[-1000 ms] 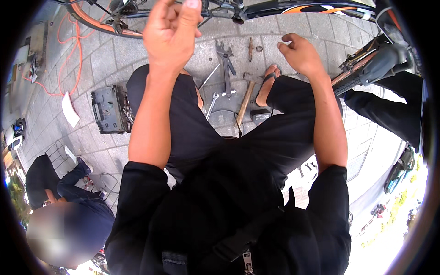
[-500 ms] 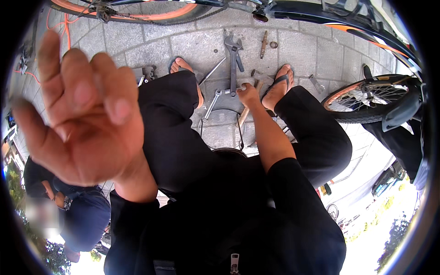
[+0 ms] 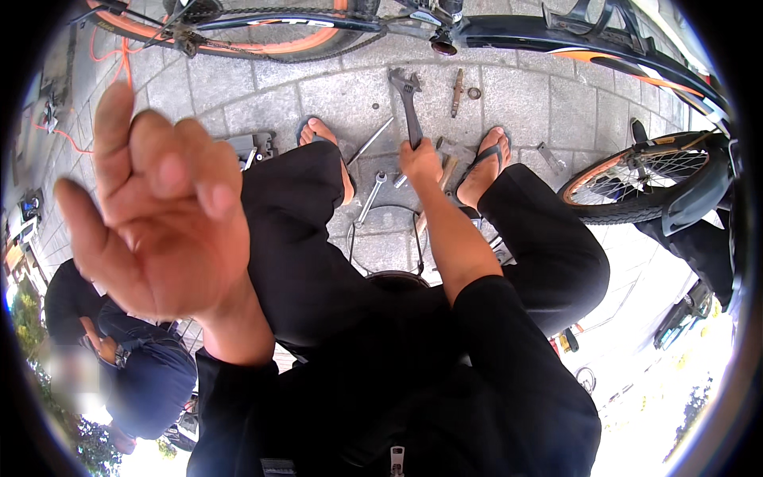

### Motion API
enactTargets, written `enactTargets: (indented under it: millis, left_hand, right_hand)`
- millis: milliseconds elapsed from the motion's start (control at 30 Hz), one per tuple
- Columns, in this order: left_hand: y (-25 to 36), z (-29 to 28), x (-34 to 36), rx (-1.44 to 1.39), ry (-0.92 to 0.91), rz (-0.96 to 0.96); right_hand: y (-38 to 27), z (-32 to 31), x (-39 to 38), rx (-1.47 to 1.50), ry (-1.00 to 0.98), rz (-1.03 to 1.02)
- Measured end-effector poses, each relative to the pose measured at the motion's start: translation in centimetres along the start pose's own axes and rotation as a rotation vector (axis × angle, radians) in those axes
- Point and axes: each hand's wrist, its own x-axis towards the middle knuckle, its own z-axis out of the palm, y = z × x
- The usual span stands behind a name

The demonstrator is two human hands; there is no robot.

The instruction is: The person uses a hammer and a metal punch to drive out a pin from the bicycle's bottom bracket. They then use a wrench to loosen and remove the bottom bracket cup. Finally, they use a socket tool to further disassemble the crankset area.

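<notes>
**Right hand on the wrench handle, left hand raised and empty**

The right hand (image 3: pixel 420 161) reaches down between the person's knees and is closed around the near end of a dark adjustable wrench (image 3: pixel 409 103). The wrench lies on the paving stones, its jaw end pointing far, toward the bicycle frame. The left hand (image 3: pixel 163 211) is lifted close to the camera at the left, palm showing, fingers loosely spread and slightly curled, holding nothing and touching nothing.

Around the wrench on the pavement: a slim metal rod (image 3: pixel 370 141) to its left, a short spanner (image 3: pixel 370 195) nearer the person, a small rusty tool (image 3: pixel 457 90) with a ring-shaped washer (image 3: pixel 474 93) just to its right. The person's sandalled feet (image 3: pixel 486 165) sit either side of these tools. A grey tool case (image 3: pixel 248 147) lies at the left, partly behind the left knee. A bicycle with an orange-rimmed wheel (image 3: pixel 238 36) spans the far side; a second wheel (image 3: pixel 636 175) lies at the right.

The black trouser legs hide much of the ground nearby, and the raised left hand blocks the left part of the scene. Another person in dark blue (image 3: pixel 135 374) crouches at the lower left, partly cut off.
</notes>
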Motion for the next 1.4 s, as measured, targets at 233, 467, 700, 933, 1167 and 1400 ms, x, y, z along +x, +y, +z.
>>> enactTargets:
  millis: [233, 467, 700, 933, 1167, 1400]
  left_hand:
    - [-2.5, 1.0, -0.5, 0.652, 0.117, -0.118]
    - [-7.2, 1.4, -2.6, 1.686, -0.553, -0.487]
    - [-7.0, 1.4, -1.7, 1.533, -0.577, -0.589]
    - [-7.9, 2.6, -0.6, 1.37, -0.625, -0.506]
    - [-6.4, 2.1, -0.7, 1.461, -0.62, -0.461]
    - [-4.7, 3.7, 0.4, 1.238, -0.598, -0.117]
  right_hand:
    - [1.6, -4.0, -1.4, 0.399, 0.1, -0.066]
    - [-6.2, -9.7, -11.9, 0.623, -0.058, -0.053]
    - [5.7, -6.2, -14.9, 0.042, 0.003, 0.164]
    - [7.0, -5.4, -12.6, 0.0, 0.133, 0.234]
    - [7.5, -10.5, 0.5, -0.231, 0.566, -0.073]
    - [3.3, -13.4, 10.2, 0.053, 0.072, 0.151]
